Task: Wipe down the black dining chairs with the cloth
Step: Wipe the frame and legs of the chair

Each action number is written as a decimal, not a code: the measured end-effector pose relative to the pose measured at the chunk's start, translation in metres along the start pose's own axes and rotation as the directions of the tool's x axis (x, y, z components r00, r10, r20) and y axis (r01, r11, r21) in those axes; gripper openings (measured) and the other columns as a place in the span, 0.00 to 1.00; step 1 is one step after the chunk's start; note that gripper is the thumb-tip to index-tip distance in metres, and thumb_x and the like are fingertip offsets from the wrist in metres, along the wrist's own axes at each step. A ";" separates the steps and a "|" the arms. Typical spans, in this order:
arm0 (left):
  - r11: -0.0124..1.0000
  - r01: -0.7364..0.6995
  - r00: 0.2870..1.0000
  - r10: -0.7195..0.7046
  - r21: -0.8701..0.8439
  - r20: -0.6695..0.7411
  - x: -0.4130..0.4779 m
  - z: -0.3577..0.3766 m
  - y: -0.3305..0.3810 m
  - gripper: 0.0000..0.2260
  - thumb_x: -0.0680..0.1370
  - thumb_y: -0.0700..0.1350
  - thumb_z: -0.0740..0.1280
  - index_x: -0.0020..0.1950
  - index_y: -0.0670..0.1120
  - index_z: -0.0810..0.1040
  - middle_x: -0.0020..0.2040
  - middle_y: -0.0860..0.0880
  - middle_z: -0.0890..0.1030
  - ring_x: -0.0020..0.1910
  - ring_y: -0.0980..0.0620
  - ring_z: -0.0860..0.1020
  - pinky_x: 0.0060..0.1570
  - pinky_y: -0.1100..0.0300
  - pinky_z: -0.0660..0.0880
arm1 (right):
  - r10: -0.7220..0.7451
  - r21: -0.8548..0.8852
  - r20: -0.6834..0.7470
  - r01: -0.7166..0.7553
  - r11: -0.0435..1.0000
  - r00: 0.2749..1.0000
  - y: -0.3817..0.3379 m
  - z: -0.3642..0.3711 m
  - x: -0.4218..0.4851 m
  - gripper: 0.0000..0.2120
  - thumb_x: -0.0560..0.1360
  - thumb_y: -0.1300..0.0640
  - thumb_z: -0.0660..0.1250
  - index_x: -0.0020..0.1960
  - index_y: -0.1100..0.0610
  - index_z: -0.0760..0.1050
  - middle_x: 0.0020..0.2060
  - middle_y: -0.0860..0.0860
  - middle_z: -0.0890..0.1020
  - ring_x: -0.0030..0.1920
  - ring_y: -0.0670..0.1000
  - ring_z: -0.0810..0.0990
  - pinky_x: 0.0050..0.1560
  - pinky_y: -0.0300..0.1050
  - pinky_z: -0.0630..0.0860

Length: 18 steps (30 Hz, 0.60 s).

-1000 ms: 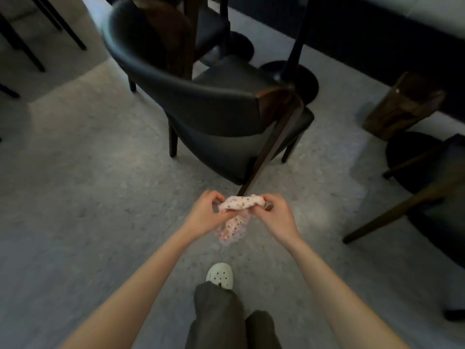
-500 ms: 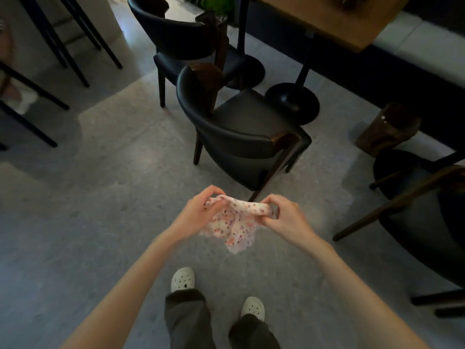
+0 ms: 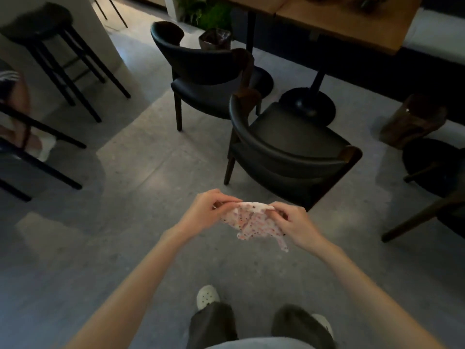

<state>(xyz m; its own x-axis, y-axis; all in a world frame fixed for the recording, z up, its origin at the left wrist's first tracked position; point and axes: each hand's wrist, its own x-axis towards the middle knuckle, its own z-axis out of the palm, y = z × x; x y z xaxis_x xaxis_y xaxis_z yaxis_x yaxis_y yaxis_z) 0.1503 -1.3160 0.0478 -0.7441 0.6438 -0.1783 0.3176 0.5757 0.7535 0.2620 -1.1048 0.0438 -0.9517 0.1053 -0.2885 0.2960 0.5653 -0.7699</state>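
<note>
Right now, in the head view, both hands are meeting in front of the body, above the grey floor (image 3: 141, 177). The left hand (image 3: 205, 214) is pinching the upper left edge of the cloth (image 3: 253, 222) between thumb and curled fingers, and the right hand (image 3: 295, 222) is pinching the upper right edge the same way. The cloth, pale with small red and dark dots, is hanging slack between them, one corner trailing down beside the right wrist. It is touching no chair.

Just beyond the hands, the near black chair (image 3: 289, 152) is standing with its curved back toward the person and its seat facing the wooden table (image 3: 352, 26). A second black chair (image 3: 201, 69) is standing farther off to the left, close to the first. Part of a third chair (image 3: 432, 170) is showing at the right edge. A black stool (image 3: 40, 23) is standing at the upper left. Below, a white perforated shoe (image 3: 206, 295) is poking out from a dark trouser leg.
</note>
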 end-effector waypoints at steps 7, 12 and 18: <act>0.983 -0.142 0.976 0.120 0.113 0.180 0.039 -0.102 -0.052 0.18 0.70 0.55 0.70 0.58 0.52 0.82 0.41 0.59 0.77 0.39 0.59 0.78 0.42 0.72 0.72 | 0.033 0.019 -0.101 -0.032 0.999 0.994 -0.066 0.019 0.070 0.07 0.80 0.52 0.63 0.46 0.43 0.76 0.39 0.42 0.80 0.42 0.39 0.78 0.38 0.33 0.71; 0.919 -0.241 0.949 0.154 0.313 0.277 0.094 -0.148 -0.088 0.13 0.78 0.46 0.67 0.62 0.49 0.80 0.48 0.52 0.75 0.44 0.57 0.75 0.47 0.67 0.70 | 0.086 -0.016 -0.192 -0.091 0.996 0.978 -0.081 0.014 0.128 0.06 0.79 0.52 0.64 0.45 0.42 0.76 0.38 0.42 0.80 0.41 0.39 0.78 0.38 0.35 0.71; 0.900 -0.211 0.978 0.194 0.381 0.082 0.176 -0.189 -0.121 0.06 0.76 0.41 0.70 0.52 0.43 0.84 0.44 0.50 0.69 0.46 0.48 0.71 0.51 0.50 0.72 | 0.097 -0.042 -0.284 -0.114 0.993 0.954 -0.095 0.011 0.211 0.05 0.77 0.49 0.67 0.46 0.48 0.80 0.39 0.42 0.77 0.41 0.41 0.76 0.39 0.39 0.69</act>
<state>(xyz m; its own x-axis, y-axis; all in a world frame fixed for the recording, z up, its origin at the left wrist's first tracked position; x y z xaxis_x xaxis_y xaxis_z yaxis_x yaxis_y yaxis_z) -0.1302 -1.3671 0.0445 -0.6175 0.7825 -0.0804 0.6665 0.5748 0.4748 0.0337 -1.1454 0.0492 -0.9023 0.3878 -0.1883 0.3985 0.5837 -0.7074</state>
